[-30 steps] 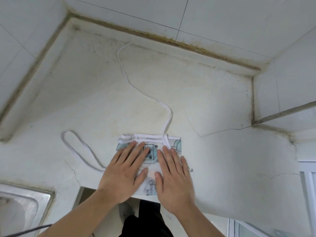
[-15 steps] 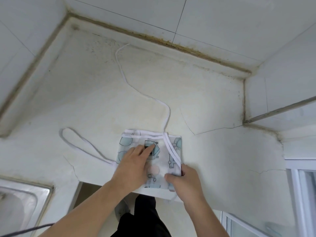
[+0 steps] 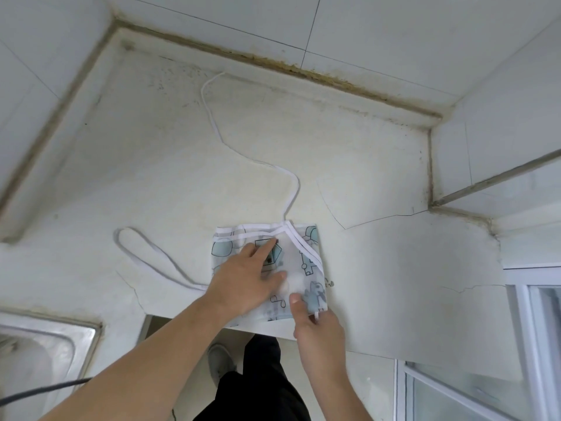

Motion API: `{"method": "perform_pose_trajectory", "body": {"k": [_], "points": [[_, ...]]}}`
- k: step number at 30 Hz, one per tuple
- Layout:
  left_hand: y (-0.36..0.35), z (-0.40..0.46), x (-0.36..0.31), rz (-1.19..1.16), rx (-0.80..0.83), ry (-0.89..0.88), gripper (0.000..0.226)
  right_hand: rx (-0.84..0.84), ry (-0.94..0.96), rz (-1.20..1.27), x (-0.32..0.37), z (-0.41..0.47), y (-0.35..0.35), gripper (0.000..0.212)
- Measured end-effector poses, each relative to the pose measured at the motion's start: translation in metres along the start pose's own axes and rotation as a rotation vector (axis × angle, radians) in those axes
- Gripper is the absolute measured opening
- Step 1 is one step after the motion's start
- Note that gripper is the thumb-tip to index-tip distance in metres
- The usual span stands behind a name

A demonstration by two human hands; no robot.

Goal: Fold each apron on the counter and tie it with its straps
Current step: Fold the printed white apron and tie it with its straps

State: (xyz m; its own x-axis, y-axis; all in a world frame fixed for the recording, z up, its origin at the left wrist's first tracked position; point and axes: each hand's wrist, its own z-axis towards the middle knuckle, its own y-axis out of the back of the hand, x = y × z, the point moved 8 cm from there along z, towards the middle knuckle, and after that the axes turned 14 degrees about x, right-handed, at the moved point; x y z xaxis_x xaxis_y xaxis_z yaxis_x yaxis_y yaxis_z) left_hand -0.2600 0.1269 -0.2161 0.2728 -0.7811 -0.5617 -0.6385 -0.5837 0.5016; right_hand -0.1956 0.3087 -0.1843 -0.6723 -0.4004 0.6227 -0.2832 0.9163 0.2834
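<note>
White, see-through plastic apron [image 3: 306, 253] with blue and black cartoon drawings, folded into a small square, right at the front edge of the pale, cracked stone counter [image 3: 379, 262]. Left hand [image 3: 243, 281] flat on top of the folded square, fingers straight and spread, pointer finger reaching up toward the white trim near the top edge. Pressing down, not curled round anything. Right hand [image 3: 315, 326] at the near right corner of the square, thumb on top of the plastic and the other fingers tucked under the corner, pinching it just past the counter's edge. Bit of white strap poking out by the thumb.

Long white strap [image 3: 243, 156] running from the top of the square, away across the counter in a wavy line, almost to the back wall. Second white strap [image 3: 142, 253] in a long loop, lying flat to the left of the square, its end meeting the fold just beside the left wrist.

Shiny steel sink [image 3: 45, 344] at the lower left, well apart from the apron. White wall tiles [image 3: 364, 31] behind the counter, with a dirty brown seam along the join. Window frame [image 3: 522, 329] at the lower right. Black trousers [image 3: 261, 384] and a grey shoe [image 3: 221, 363] down below the counter edge.
</note>
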Motion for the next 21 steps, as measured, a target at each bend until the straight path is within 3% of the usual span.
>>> {"method": "perform_pose_trajectory", "body": {"k": [5,12,15,17,19,21], "points": [[-0.008,0.003,-0.011,0.269,-0.007,0.072,0.095,-0.067,-0.017,0.184,-0.036,-0.017,0.011,0.041],[-0.009,0.005,-0.015,0.340,0.022,0.101,0.098,-0.015,-0.150,-0.094,-0.097,-0.023,0.014,0.043],[-0.009,0.004,-0.016,0.351,0.032,0.106,0.098,-0.010,-0.225,-0.352,-0.084,-0.021,0.028,0.037],[-0.009,0.003,-0.017,0.356,0.033,0.108,0.098,-0.088,-0.169,-0.570,-0.054,-0.018,0.041,0.025],[-0.009,0.003,-0.017,0.345,0.025,0.105,0.099,-0.201,-0.011,-0.568,-0.017,-0.017,0.052,0.012],[-0.008,0.002,-0.018,0.338,0.025,0.104,0.099,-0.150,0.030,-0.494,0.004,-0.008,0.048,0.019]]}}
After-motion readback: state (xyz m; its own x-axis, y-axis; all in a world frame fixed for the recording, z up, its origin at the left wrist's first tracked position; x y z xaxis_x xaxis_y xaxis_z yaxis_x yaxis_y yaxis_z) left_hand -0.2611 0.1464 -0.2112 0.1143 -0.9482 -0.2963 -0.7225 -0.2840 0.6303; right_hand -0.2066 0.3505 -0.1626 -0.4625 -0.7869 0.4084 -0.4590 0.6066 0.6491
